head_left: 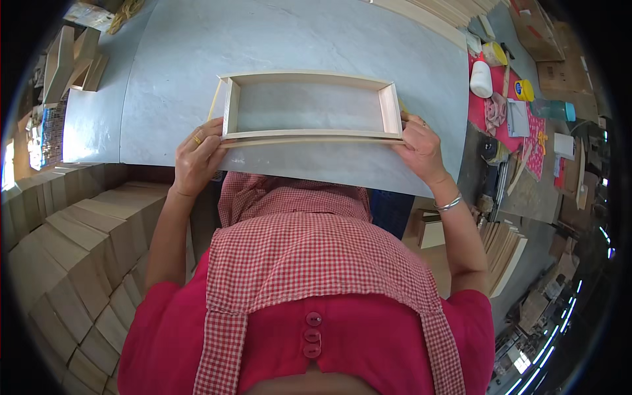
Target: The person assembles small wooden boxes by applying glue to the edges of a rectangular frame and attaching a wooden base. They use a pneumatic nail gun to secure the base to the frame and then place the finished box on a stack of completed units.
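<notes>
Pale, bare wood is what we're looking at in the head view, folks: a rectangular frame (309,133), wider than it is deep, sitting right between the two hands and over the grey marbled tabletop (178,46). We can see that tabletop through the open middle, but we honestly can't tell if the frame touches it or is lifted a bit. The left hand (196,155) is grasping the near left corner, thumb and fingers pinched around the wood, with a gold-coloured ring on one finger. The right hand (421,146) has the near right corner in much the same kind of grip, fingers curled round the end, and there's a silver bangle (450,203) on that wrist. Between the hands we also spot a thin wooden edge (313,141) along the near rail, though we can't say if it's a separate piece. Out to the right of the right hand and a bit farther off we've got a white bottle (481,79), a jar with a yellow lid (524,90) and a crumpled pink cloth (495,113). Well beyond the right hand there's a pile of long wooden strips (428,14). Left of the left hand and closer to the body, we see rows of stacked wooden blocks (85,243). Just on the body side of both hands is a red-and-white checked apron (316,257).
</notes>
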Demonstrator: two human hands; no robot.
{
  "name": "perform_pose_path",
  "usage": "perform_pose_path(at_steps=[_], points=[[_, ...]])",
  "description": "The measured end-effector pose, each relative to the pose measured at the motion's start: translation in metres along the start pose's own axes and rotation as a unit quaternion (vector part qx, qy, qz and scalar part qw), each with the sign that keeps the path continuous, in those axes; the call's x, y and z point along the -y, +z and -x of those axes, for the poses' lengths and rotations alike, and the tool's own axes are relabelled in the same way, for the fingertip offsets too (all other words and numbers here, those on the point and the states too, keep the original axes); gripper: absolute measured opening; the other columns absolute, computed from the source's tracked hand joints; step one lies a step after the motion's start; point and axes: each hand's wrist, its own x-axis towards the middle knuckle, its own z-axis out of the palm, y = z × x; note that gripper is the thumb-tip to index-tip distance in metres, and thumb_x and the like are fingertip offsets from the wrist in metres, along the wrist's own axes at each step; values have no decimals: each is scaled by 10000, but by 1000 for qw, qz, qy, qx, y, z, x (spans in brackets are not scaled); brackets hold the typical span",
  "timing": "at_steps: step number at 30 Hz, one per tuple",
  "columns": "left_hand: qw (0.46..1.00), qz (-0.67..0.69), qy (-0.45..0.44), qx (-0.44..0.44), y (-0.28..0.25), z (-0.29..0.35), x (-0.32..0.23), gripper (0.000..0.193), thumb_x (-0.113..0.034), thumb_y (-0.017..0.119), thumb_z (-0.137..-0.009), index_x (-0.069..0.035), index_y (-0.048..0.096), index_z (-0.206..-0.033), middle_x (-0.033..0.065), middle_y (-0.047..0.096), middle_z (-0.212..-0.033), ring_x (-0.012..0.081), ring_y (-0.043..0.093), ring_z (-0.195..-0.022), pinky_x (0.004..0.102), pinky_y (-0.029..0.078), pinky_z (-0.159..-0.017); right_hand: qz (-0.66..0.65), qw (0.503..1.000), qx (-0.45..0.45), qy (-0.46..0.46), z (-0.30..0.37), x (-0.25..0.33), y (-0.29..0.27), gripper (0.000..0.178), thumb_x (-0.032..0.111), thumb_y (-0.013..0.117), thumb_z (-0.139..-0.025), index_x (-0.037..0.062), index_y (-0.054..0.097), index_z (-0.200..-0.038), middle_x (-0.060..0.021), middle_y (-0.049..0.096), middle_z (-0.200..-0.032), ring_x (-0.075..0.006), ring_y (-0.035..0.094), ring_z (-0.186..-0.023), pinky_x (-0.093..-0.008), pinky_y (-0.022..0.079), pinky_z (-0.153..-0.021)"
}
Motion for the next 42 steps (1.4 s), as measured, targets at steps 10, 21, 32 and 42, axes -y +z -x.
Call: perform_pose_path(at_steps=[10,21,32,42], points=[[994,81,-58,43,-11,-12,8,338,-187,712,-867,-10,699,-1155,169,691,-1268,332,592,-1299,498,380,-1152,-104,992,-50,47,2,10,1,135,29,704,-843,-45,683,-953,-183,701,-1129,-347,640,-1234,-411,525,-969],[939,119,-321,22,16,-64,-11,675,-91,635,-824,109,388,-1421,290,508,-1246,387,575,-1159,415,504,-973,31,992,-92,85,-55,43,-12,437,37,775,-785,14,585,-1178,-160,543,-1265,-317,553,-1177,-408,468,-1019],[950,68,-302,-45,31,-69,-17,648,17,517,-808,139,391,-1432,348,473,-1356,512,453,-1302,496,390,-1123,138,984,110,-11,-194,86,91,222,313,759,-876,99,702,-887,-52,675,-893,-279,688,-923,-408,583,-732],[969,8,-246,-21,26,-68,-10,554,44,495,-785,92,476,-1337,323,523,-1284,480,491,-1192,509,401,-1065,148,985,91,-24,-188,92,98,205,272,769,-869,85,686,-850,-71,687,-914,-262,699,-923,-407,594,-732]])
